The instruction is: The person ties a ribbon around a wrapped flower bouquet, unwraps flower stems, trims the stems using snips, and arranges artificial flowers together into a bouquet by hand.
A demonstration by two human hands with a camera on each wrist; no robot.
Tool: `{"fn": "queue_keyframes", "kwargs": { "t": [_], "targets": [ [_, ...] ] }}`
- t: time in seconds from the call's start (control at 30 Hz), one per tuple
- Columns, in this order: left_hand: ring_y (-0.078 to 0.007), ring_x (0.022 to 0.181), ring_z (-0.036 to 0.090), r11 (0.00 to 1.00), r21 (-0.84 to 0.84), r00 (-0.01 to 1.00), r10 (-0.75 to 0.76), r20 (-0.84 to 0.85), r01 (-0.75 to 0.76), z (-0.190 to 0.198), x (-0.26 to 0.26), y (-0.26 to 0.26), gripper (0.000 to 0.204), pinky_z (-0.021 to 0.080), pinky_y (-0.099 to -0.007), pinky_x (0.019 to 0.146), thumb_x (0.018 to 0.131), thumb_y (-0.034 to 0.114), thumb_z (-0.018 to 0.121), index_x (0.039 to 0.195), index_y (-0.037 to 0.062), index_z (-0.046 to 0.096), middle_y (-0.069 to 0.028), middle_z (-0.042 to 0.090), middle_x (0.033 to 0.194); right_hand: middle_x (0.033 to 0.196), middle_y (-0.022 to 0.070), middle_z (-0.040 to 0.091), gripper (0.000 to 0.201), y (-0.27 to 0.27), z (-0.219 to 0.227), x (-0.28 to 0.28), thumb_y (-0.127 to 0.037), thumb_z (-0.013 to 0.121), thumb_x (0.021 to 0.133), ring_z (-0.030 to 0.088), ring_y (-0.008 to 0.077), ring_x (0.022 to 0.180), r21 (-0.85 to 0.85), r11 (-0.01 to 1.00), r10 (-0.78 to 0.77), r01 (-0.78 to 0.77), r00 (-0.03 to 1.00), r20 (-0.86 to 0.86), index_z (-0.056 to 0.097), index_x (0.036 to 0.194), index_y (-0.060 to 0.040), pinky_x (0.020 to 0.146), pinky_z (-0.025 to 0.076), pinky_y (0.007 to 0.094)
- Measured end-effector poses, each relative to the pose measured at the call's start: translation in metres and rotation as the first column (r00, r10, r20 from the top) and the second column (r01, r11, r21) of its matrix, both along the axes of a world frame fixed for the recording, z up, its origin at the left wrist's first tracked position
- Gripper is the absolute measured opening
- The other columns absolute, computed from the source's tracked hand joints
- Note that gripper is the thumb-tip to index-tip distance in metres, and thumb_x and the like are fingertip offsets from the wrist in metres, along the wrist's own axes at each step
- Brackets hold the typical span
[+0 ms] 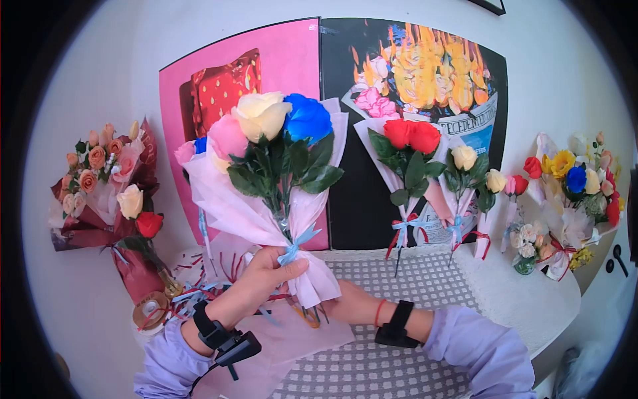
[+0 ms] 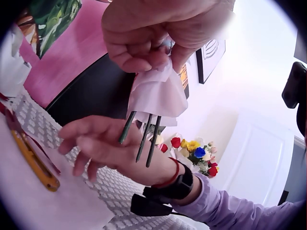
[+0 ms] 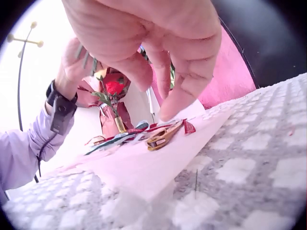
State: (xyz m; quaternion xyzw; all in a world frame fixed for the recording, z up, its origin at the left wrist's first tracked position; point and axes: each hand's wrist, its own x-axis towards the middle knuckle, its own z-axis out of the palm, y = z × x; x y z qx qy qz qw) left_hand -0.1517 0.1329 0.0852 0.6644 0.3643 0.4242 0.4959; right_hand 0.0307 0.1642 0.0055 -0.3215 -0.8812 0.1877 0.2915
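My left hand (image 1: 269, 276) grips a bouquet (image 1: 262, 116) at its light blue ribbon bow (image 1: 297, 245). Pink, cream and blue roses with green leaves stand upright in pale pink wrapping paper (image 1: 229, 199). Below the gathered paper, dark green stems (image 2: 149, 139) stick out in the left wrist view. My right hand (image 2: 112, 146) is beside those stem ends, fingers loosely bent and holding nothing. In the head view the bouquet's lower paper partly hides that hand. Under it, a yellow-handled tool (image 3: 163, 136) lies on a pale pink paper sheet (image 3: 144, 167).
Red and blue ribbons (image 1: 199, 292) lie at the left by a ribbon spool (image 1: 151, 309). A dark red wrapped bouquet (image 1: 126, 259) stands far left. Smaller wrapped roses (image 1: 412, 136) lean against the black poster (image 1: 342, 193); a mixed bouquet (image 1: 565, 219) is at the right.
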Motion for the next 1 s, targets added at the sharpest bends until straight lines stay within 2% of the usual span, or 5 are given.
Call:
{"fn": "queue_keyframes", "kwargs": {
  "t": [0.07,0.17,0.6,0.8,1.0],
  "targets": [
    [-0.0018,0.055,0.047,1.000,0.002,1.000,-0.005,0.003,0.005,-0.007,0.005,0.003,0.019,0.036,-0.0159,0.047,0.083,0.023,0.060,0.089,0.0051,0.058,0.0026,0.057,0.071,0.079,0.0084,0.059,0.026,-0.015,0.022,0.018,-0.020,0.050,0.084,0.056,0.0123,0.072,-0.548,0.834,-0.076,-0.061,0.971,-0.225,0.054,0.101,0.0002,0.062,0.044,0.0263],
    [-0.0024,0.055,0.049,0.997,-0.067,0.999,-0.029,0.031,0.031,-0.015,0.019,0.004,0.020,0.037,-0.0161,0.047,0.083,0.023,0.060,0.091,0.0049,0.058,0.0024,0.058,0.071,0.088,0.0061,0.056,0.034,-0.030,0.024,0.030,-0.026,0.051,0.087,0.051,0.0094,0.075,-0.508,0.835,-0.147,-0.209,0.806,-0.573,0.049,0.109,0.0001,0.062,0.043,0.0244],
    [-0.0091,0.060,0.051,0.996,0.010,0.963,-0.078,-0.259,0.083,-0.035,0.049,-0.022,0.047,0.045,-0.0213,0.051,0.079,0.037,0.062,0.106,-0.0013,0.053,-0.0037,0.055,0.076,0.081,0.0022,0.056,0.024,-0.075,0.021,0.074,-0.023,0.046,0.090,0.053,0.0079,0.064,-0.658,0.663,-0.198,-0.357,0.764,-0.614,0.051,0.103,-0.0038,0.052,0.043,0.0201],
    [-0.0341,0.122,0.034,0.807,0.180,0.489,-0.150,-0.859,0.563,-0.063,0.017,-0.026,0.064,0.029,-0.0390,0.098,0.081,0.048,0.052,0.127,0.0060,0.039,-0.0239,0.038,0.128,0.070,0.0017,0.053,0.020,-0.085,0.009,0.110,-0.022,0.041,0.092,0.050,0.0082,0.055,-0.808,0.568,-0.306,-0.156,0.871,-0.383,0.051,0.093,-0.0045,0.046,0.038,0.0210],
    [-0.0331,0.130,0.017,0.721,0.161,0.279,-0.046,-0.959,0.674,-0.075,0.001,-0.030,0.068,0.024,-0.0496,0.099,0.083,0.052,0.046,0.134,0.0108,0.027,-0.0179,0.022,0.139,0.068,0.0006,0.053,0.019,-0.087,-0.004,0.118,-0.022,0.039,0.091,0.048,0.0072,0.051,-0.870,0.486,-0.342,-0.083,0.898,-0.277,0.049,0.090,-0.0057,0.044,0.035,0.0207]
  ]
}}
